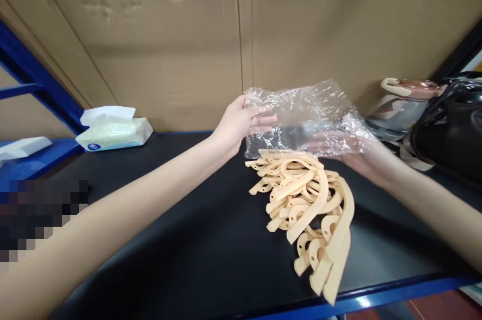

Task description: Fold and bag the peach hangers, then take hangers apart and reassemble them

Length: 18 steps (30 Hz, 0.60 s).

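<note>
My left hand (237,124) grips the upper left edge of a clear plastic bag (301,114) held above the black table top (169,229). My right hand (350,152) is inside or behind the bag's right side, seen through the film, holding it. Below the bag's lower edge lies a heap of several beige curved flat pieces with small holes (309,204), spilling toward the front edge of the table. Whether the topmost pieces are still inside the bag I cannot tell.
A soft pack of tissues (113,132) sits at the back left by a blue metal frame (33,79). Brown cardboard (241,34) lines the back. At the right stand a dark bag with black straps (452,129) and a shiny wrapped item (406,104). The table's blue front rim (376,295) is close.
</note>
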### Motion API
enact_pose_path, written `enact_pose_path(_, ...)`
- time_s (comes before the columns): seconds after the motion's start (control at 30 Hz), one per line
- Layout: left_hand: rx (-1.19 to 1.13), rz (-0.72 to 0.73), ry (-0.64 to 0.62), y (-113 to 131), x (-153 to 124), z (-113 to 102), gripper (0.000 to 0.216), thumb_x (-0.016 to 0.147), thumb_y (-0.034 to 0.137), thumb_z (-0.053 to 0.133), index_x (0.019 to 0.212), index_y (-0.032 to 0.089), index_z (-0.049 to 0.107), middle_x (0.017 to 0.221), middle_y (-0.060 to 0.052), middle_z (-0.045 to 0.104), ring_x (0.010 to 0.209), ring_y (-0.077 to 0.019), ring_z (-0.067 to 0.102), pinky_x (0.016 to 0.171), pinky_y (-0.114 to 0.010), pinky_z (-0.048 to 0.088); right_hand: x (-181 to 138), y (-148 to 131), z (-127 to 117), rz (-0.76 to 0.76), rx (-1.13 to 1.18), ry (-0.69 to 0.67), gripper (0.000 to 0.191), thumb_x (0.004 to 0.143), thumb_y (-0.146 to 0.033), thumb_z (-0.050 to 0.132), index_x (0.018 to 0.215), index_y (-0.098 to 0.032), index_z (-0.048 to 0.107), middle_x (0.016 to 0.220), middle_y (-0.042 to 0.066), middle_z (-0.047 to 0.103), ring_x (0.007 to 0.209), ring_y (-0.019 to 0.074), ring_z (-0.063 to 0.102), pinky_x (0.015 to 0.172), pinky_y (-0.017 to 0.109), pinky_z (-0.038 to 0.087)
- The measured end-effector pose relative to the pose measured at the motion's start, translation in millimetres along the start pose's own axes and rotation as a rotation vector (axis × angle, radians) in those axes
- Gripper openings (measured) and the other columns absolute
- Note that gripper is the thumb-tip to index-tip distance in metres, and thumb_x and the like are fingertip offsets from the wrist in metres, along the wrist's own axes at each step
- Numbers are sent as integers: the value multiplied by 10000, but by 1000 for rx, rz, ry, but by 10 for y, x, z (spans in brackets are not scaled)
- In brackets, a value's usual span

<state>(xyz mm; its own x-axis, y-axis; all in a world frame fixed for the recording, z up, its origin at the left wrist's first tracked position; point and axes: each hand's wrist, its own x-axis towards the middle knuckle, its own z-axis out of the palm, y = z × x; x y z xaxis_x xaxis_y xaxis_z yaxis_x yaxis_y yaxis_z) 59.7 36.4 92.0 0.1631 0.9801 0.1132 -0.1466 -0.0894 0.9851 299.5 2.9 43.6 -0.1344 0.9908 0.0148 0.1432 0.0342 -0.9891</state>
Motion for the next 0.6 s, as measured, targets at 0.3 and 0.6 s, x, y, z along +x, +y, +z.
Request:
enact_pose_path(0.3, 739, 73, -270, -206, -145, -165, 527, 980, 461, 265, 1426, 192, 338, 1508, -85, 346, 1380, -226, 330, 1114, -353, 306, 171, -238, -434, -32, -192, 411, 557, 721, -205, 705, 1251, -185, 535, 897, 125, 701, 617, 149, 610, 701, 317, 536)
enact_pose_path(0.6, 1308, 54, -288, -792, -687, -748, 666, 923, 445, 331, 1459, 53, 269, 1545, -157, 170, 1444, -267, 84, 1169, -470, 47, 369, 155, -997, 141, -905, 662, 747, 729, -184, 717, 1378, -38, 376, 1156, 336, 587, 1082, 381, 554, 870, 518, 384)
